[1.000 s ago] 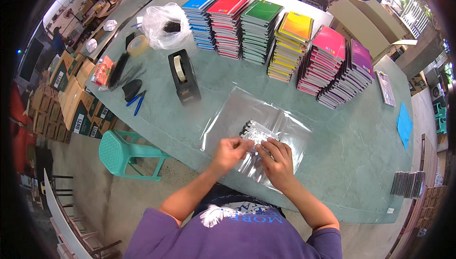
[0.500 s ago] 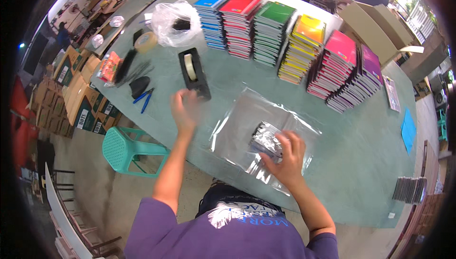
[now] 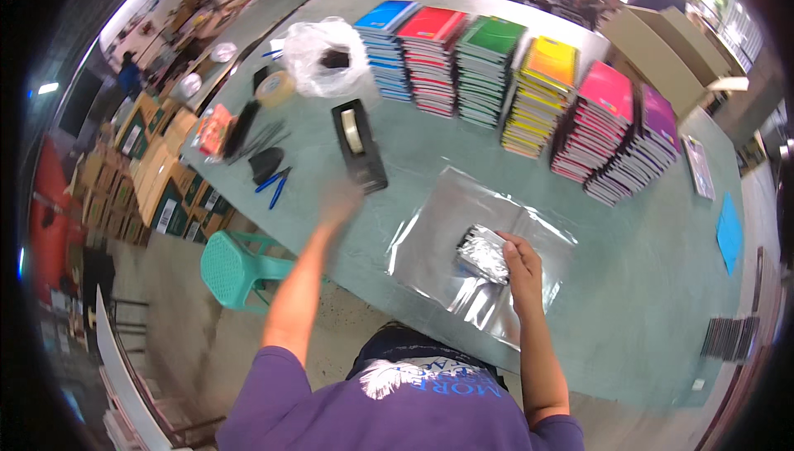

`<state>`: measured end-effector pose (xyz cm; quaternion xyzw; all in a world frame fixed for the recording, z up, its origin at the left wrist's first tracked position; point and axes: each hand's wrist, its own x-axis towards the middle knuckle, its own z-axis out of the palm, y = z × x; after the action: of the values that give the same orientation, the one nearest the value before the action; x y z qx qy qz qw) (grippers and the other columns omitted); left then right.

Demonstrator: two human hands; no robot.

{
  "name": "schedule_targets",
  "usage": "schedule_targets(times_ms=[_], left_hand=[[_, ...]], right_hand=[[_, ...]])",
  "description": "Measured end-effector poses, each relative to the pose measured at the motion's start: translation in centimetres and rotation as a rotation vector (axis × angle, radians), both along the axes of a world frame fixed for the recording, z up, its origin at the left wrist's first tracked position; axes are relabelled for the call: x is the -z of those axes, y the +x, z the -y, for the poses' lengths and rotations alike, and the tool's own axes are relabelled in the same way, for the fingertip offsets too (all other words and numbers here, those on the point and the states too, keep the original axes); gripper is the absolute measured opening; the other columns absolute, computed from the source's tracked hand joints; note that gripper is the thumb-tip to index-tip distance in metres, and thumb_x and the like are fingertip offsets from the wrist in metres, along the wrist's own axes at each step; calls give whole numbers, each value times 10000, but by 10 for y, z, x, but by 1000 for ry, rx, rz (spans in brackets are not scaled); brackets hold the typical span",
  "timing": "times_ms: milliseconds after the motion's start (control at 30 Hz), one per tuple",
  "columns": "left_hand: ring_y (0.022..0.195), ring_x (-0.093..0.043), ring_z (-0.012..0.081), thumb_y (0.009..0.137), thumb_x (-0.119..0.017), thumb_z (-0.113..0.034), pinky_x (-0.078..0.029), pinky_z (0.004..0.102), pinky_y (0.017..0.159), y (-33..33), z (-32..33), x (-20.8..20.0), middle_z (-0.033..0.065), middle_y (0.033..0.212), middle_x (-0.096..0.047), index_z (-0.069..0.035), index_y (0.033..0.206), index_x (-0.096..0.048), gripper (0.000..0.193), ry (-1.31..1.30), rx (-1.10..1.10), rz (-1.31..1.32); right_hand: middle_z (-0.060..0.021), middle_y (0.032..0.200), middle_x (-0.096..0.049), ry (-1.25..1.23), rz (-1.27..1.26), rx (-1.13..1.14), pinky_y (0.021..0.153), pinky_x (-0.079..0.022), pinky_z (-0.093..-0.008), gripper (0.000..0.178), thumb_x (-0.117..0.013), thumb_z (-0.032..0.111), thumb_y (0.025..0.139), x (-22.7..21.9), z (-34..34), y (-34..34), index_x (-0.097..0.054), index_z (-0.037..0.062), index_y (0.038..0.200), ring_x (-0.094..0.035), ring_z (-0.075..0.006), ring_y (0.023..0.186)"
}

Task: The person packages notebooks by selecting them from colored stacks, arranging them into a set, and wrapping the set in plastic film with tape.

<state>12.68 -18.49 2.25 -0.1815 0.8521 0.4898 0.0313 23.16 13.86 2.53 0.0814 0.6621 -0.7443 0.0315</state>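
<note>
The left hand (image 3: 341, 203) is blurred — grip unclear.

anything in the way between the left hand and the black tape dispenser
Nothing visible. The blurred left hand is at the near end of the black tape dispenser; contact is unclear. The blue-handled pliers lie off to the left.

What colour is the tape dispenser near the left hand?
The tape dispenser is black, seen best in the head view.

Packet (image 3: 482, 252): glossy, crinkled plastic. Sheet (image 3: 430, 232): shiny clear film. Surface (image 3: 620, 302): smooth, mostly matt. Stool (image 3: 231, 272): plastic. Carton (image 3: 649, 50): matt cardboard.
</note>
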Motion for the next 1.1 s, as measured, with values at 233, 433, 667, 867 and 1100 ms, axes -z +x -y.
schedule_targets(times_ms=[233,433,667,867,1100], left_hand=[[665,-602,285,825,-607,-347,-452,363,607,-14,-115,-105,153,721,-630,-11,814,-647,339,-276,1110,83],[692,-620,328,734,-652,-508,-484,404,627,5,-182,-83,171,685,-627,3,767,-650,511,-611,1378,-88],[850,-609,258,504,-840,-337,-480,357,747,-48,-126,-52,148,930,-618,-47,1030,-589,652,-296,1418,-56],[1038,-516,311,465,-812,-109,-417,391,896,35,-188,-18,100,1116,-568,-101,1154,-554,735,193,1464,-516],[1149,-431,330,638,-711,-169,-343,462,980,163,-373,-26,150,1176,-503,-78,1153,-549,548,179,1717,-1015]], right_hand=[[-72,974,-637,-259,104,-32,864,-405,-258,403,-467,331,926,2,-6,-4,-598,-12,1093,-560,-135,920],[-56,997,-628,-180,57,-63,924,-352,-271,423,-485,378,914,-6,-4,-7,-608,27,1118,-528,-138,980],[-160,1095,-597,720,-25,70,885,-431,-348,417,-570,362,857,-27,3,23,-587,59,1143,-560,-250,1037],[-146,1071,-583,387,163,201,863,-420,-325,442,-431,382,939,-39,-28,47,-550,-4,1118,-541,-215,1012],[-140,1121,-556,565,113,600,901,-426,-327,539,-649,384,786,-38,-196,160,-534,30,1176,-533,-223,1053]])
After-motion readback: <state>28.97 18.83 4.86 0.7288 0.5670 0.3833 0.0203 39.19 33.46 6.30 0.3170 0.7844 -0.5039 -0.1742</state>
